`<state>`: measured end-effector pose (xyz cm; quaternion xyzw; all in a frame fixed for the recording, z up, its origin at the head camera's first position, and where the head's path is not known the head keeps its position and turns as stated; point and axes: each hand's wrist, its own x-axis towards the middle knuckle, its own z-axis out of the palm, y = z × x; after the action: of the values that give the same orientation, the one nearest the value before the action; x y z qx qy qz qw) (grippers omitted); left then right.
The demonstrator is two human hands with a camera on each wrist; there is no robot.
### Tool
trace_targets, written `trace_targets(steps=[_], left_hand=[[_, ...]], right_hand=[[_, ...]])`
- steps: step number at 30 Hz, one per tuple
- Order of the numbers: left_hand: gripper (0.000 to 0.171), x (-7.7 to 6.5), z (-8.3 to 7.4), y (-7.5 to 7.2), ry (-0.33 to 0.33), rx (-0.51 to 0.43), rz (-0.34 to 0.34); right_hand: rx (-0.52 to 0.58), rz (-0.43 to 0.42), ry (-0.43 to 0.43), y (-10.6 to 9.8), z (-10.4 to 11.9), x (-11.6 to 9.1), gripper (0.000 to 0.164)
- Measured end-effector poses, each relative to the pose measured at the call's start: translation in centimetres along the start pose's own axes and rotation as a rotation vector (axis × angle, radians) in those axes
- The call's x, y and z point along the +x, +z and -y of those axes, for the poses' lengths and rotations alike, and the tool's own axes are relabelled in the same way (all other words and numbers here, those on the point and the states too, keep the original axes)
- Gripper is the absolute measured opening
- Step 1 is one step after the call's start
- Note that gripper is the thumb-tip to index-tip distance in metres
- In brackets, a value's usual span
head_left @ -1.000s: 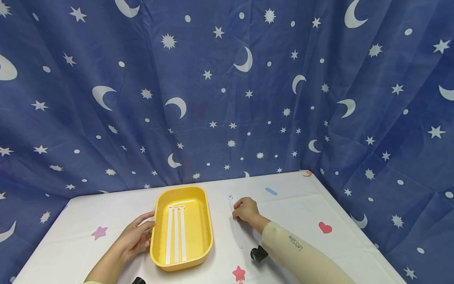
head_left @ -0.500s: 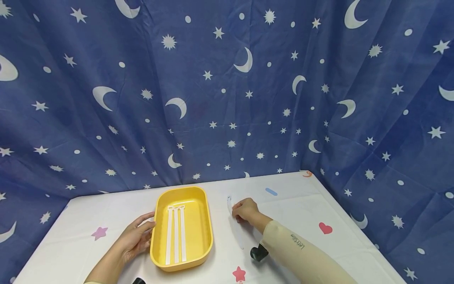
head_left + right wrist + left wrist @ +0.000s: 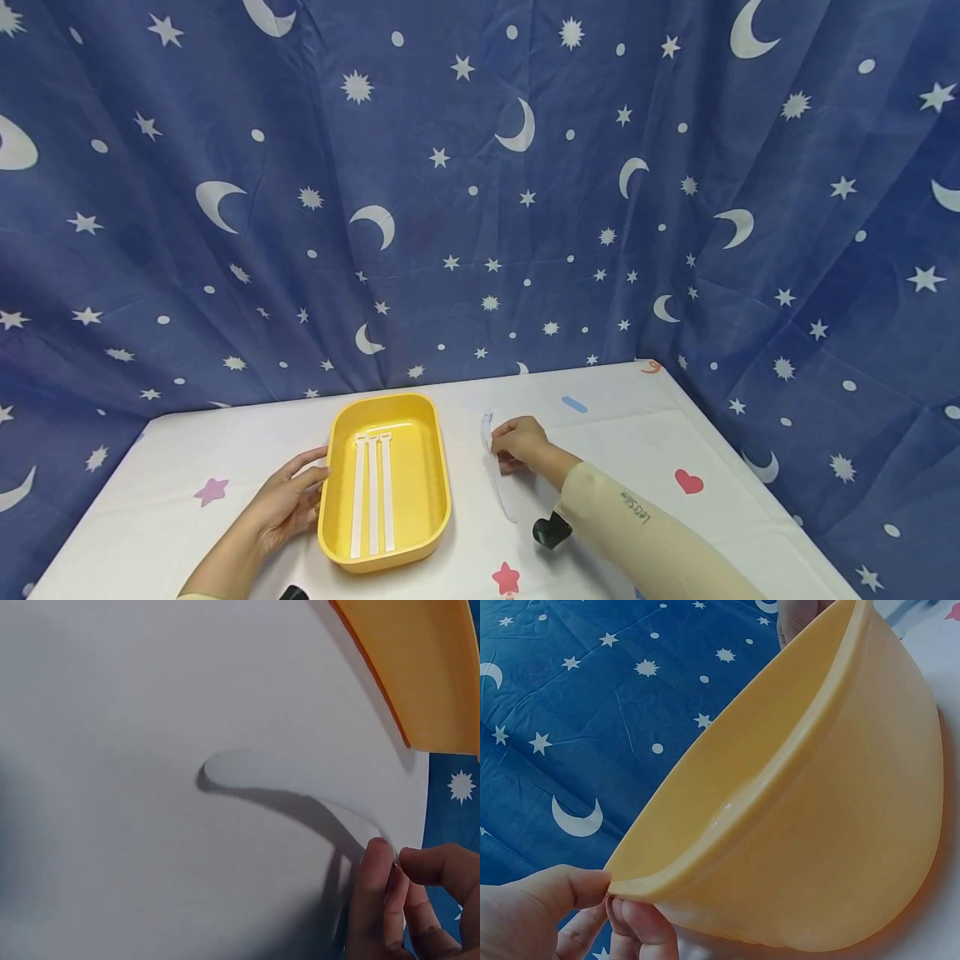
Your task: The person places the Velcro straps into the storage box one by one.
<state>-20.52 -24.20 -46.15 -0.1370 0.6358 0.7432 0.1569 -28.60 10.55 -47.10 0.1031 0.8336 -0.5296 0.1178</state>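
Note:
A yellow tray (image 3: 420, 504) stands on the table left of centre, with three white straps (image 3: 373, 500) lying lengthwise in its left half; each has a wider slotted end at the far side. My left hand (image 3: 288, 500) holds the tray's left rim, thumb on top and fingers below in the left wrist view. To the tray's right, my right hand (image 3: 521, 443) pinches another white strap (image 3: 502, 492) between thumb and fingers. That strap (image 3: 262, 771) curves away from the fingertips in the right wrist view, its rounded end just over the tablecloth and casting a shadow.
A white tablecloth (image 3: 600, 467) printed with coloured shapes covers the table. Behind and to the right hangs a blue curtain (image 3: 450, 308) with moons and stars. Black wrist devices, one by the right sleeve (image 3: 551, 531), show near the front.
The strap in my right hand has bent and risen slightly from the cloth. My right hand has barely shifted. The left hand and the tray look unchanged.

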Motion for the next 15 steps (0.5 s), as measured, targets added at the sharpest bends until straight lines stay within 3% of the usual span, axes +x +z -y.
trace_targets(steps=[15], left_hand=[[0.062,-0.15,-0.07,0.1,-0.002,0.007,0.002]], right_hand=[[0.14,0.12,0.034,-0.16,0.24,-0.63,0.026]])
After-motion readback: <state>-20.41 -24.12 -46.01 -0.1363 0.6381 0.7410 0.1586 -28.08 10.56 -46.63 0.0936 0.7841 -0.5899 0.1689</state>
